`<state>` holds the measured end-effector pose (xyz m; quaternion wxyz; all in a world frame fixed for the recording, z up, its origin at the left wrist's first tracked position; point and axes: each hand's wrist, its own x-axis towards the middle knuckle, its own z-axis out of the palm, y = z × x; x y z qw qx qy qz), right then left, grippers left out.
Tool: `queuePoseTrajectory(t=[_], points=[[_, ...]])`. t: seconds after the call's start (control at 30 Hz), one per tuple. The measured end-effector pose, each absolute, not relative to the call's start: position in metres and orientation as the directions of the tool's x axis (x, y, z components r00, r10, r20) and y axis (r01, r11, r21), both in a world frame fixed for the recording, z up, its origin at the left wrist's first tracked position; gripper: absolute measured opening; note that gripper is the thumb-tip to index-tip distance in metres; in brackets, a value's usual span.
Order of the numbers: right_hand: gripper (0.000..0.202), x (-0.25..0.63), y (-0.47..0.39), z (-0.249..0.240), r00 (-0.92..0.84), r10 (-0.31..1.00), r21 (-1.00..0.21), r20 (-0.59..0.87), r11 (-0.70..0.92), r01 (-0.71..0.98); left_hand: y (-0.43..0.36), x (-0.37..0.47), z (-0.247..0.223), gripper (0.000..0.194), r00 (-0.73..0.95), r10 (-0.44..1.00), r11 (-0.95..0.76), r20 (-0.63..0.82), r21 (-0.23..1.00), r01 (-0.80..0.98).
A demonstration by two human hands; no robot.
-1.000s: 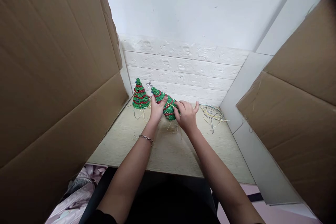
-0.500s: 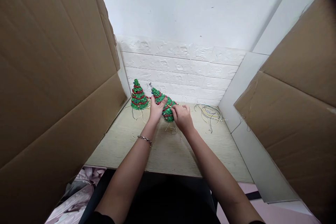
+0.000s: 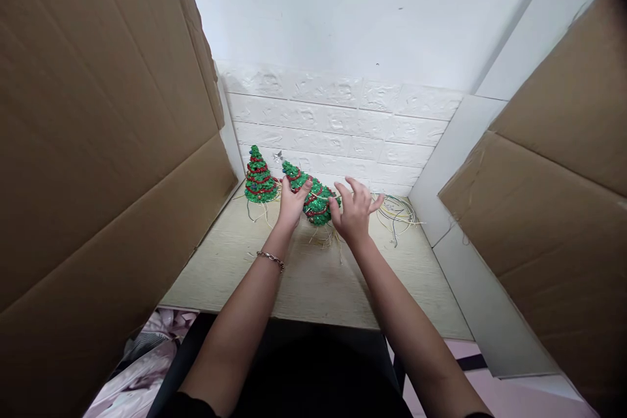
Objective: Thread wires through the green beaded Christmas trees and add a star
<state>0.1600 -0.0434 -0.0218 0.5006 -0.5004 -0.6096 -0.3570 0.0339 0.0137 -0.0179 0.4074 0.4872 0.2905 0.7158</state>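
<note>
A small beaded green Christmas tree (image 3: 321,204) with red garland lies tilted in my left hand (image 3: 292,201); its top points up and left. The left thumb rests along its side, and the other fingers are hidden behind it. Beside the tree's wide lower end is my right hand (image 3: 355,211), open with its fingers spread. A thin pale cord (image 3: 321,198) crosses the tree's side towards the right thumb. I cannot tell whether the thumb touches cord or tree. Loose pale strands (image 3: 337,245) hang below the base.
A second beaded tree (image 3: 259,176) stands upright at the back left, with cords around its foot. A silver star (image 3: 278,156) shows near the held tree's tip. Coiled wires (image 3: 398,212) lie at the back right. Cardboard panels (image 3: 112,144) flank the wooden table (image 3: 235,281).
My right hand has let go of its pinch at the tree's side. Its fingers have spread, and it has moved slightly right. The left hand keeps its hold.
</note>
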Motion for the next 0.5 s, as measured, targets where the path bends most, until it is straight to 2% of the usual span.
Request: queuePoseTrajectory(t=[0.1, 0.2, 0.33, 0.4, 0.5], points=[[0.037, 0.166, -0.041, -0.022, 0.088, 0.235, -0.155, 0.968, 0.285, 0.946, 0.016, 0.032, -0.02, 0.057, -0.209, 0.86, -0.509, 0.466, 0.81, -0.29], [0.043, 0.17, -0.039, -0.022, 0.172, 0.3, -0.293, 0.938, 0.428, 0.855, 0.017, 0.033, -0.021, 0.057, -0.208, 0.861, -0.507, 0.464, 0.819, -0.271], [0.037, 0.163, -0.044, -0.024, 0.207, 0.431, -0.467, 0.878, 0.679, 0.566, 0.014, 0.034, -0.021, 0.056, -0.197, 0.861, -0.507, 0.468, 0.82, -0.267], [0.034, 0.154, -0.048, -0.026, 0.233, 0.503, -0.553, 0.832, 0.718, 0.424, 0.012, 0.034, -0.019, 0.056, -0.195, 0.861, -0.507, 0.47, 0.823, -0.256], [0.032, 0.141, -0.055, -0.027, 0.217, 0.554, -0.591, 0.804, 0.703, 0.396, 0.01, 0.035, -0.018, 0.056, -0.191, 0.872, -0.487, 0.451, 0.84, -0.239]])
